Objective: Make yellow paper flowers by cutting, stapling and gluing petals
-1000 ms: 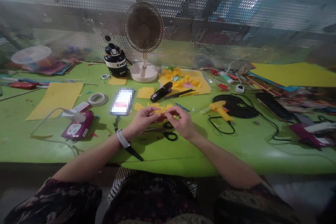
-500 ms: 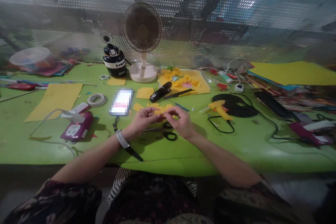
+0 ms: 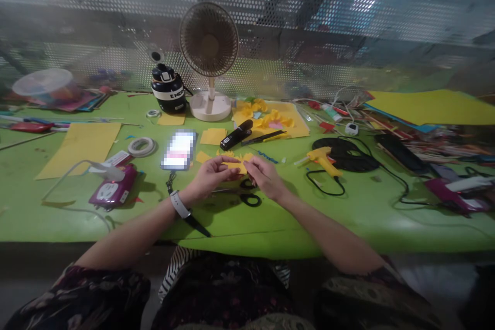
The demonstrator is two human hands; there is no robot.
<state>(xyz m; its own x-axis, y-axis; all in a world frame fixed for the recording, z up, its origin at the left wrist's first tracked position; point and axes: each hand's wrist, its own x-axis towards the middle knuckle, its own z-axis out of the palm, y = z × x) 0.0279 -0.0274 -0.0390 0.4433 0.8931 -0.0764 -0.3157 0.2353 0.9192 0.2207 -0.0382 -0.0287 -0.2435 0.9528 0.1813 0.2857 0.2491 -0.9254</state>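
Between my hands is a small piece of yellow paper (image 3: 238,166), partly hidden by the fingers. My left hand (image 3: 211,175) pinches it from the left, a white-banded watch on that wrist. On the other side my right hand (image 3: 266,178) has thumb and forefinger closed on the paper's right end. More cut yellow paper (image 3: 228,154) lies just behind the fingers. Scissors (image 3: 250,199) with black handles rest on the table below the hands. Behind them are a black stapler-like tool (image 3: 236,134) and a dark, slim pointed tool (image 3: 263,137).
A glue gun (image 3: 324,160) lies on the right with its cord. A phone (image 3: 179,149), tape roll (image 3: 142,147) and purple power strip (image 3: 113,185) are on the left. Behind stand a fan (image 3: 210,62), a black bottle (image 3: 168,90) and yellow paper flowers (image 3: 274,119).
My right fingers have shifted slightly right and turned along the paper's edge. The left hand keeps its hold, its forefinger now straighter. The other things stay in place.
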